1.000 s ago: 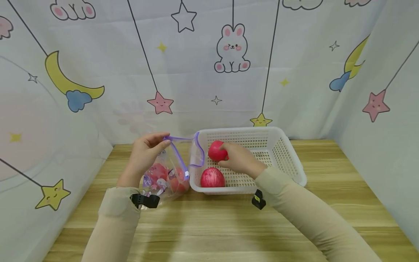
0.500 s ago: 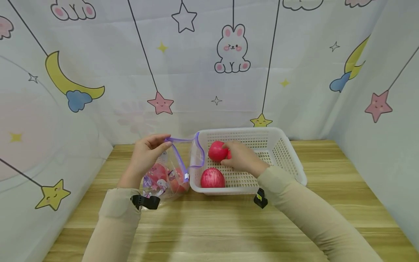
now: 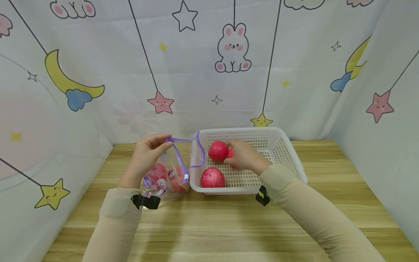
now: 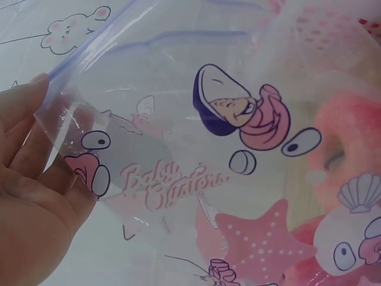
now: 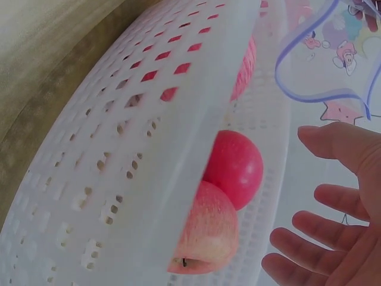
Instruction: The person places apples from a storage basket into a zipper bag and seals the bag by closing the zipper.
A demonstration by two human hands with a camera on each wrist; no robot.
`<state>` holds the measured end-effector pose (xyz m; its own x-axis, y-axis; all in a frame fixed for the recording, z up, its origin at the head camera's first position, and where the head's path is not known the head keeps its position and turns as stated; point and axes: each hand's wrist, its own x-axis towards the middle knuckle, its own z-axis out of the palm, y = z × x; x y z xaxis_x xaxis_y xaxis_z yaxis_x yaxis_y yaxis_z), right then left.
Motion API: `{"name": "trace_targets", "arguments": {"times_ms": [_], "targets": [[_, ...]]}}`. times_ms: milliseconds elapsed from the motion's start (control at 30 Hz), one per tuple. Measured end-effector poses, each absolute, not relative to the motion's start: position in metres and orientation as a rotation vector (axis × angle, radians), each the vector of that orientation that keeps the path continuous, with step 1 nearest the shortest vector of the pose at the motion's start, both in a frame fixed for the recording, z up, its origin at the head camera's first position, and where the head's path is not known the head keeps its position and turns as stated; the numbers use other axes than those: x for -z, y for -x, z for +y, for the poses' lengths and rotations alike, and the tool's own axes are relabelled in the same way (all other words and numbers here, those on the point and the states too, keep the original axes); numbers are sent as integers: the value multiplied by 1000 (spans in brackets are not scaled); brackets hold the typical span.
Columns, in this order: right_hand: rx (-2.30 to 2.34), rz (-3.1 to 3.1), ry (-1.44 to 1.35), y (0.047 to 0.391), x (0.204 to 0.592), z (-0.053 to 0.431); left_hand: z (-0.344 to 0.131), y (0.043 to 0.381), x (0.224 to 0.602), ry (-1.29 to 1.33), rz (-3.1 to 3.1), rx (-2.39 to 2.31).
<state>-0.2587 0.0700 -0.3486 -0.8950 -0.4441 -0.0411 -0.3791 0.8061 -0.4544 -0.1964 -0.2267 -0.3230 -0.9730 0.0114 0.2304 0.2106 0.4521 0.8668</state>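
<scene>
My left hand (image 3: pixel 144 154) pinches a top corner of a clear zip bag (image 4: pixel 178 137) with a purple zip edge and cartoon prints. The bag's mouth gapes toward the basket, and several apples (image 4: pixel 345 149) show through its lower part. Above the white plastic basket (image 3: pixel 294 160), my right hand (image 5: pixel 342 229) has its fingers spread, with nothing in them. Inside the basket are a bright red apple (image 5: pixel 237 168), a paler apple (image 5: pixel 208 229) with its stem showing, and a streaked apple (image 3: pixel 212 177) at the front left. In the head view, the right hand partly hides the paler apple.
The basket stands on a wood-grain table (image 3: pixel 203 229), its left rim right beside the bag. A white curtain (image 3: pixel 196 72) printed with stars, moons and rabbits hangs behind and at both sides. Both wrists wear black straps (image 3: pixel 145 201).
My right hand has drawn slightly right, off the bright red apple, which now shows whole. More of the apple beneath the hand has come into sight. The left hand keeps its pinch on the bag.
</scene>
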Motion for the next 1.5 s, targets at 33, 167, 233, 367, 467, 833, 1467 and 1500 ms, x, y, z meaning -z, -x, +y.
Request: {"name": "trace_targets", "arguments": {"times_ms": [33,167,233,367,467,833,1467,1500], "targets": [[676,2840,648,259,348,70,-227,196,323,196,-2508,1541],[689,2824,623,261,348,71,-227,196,323,200,-2501,1550],[687,2821,617,262,347,72,-228,196,323,201,-2501,1553],[676,2812,619,264,346,73,-228,197,324,207,-2501,1555],[664,2809,623,267,346,75,-229,197,324,211,-2504,1555],[635,2778,590,275,345,79,-229,198,325,202,-2518,1557],[594,2784,578,285,343,84,-228,198,326,223,-2498,1567],[589,2789,575,285,344,84,-228,198,326,222,-2498,1566]]}}
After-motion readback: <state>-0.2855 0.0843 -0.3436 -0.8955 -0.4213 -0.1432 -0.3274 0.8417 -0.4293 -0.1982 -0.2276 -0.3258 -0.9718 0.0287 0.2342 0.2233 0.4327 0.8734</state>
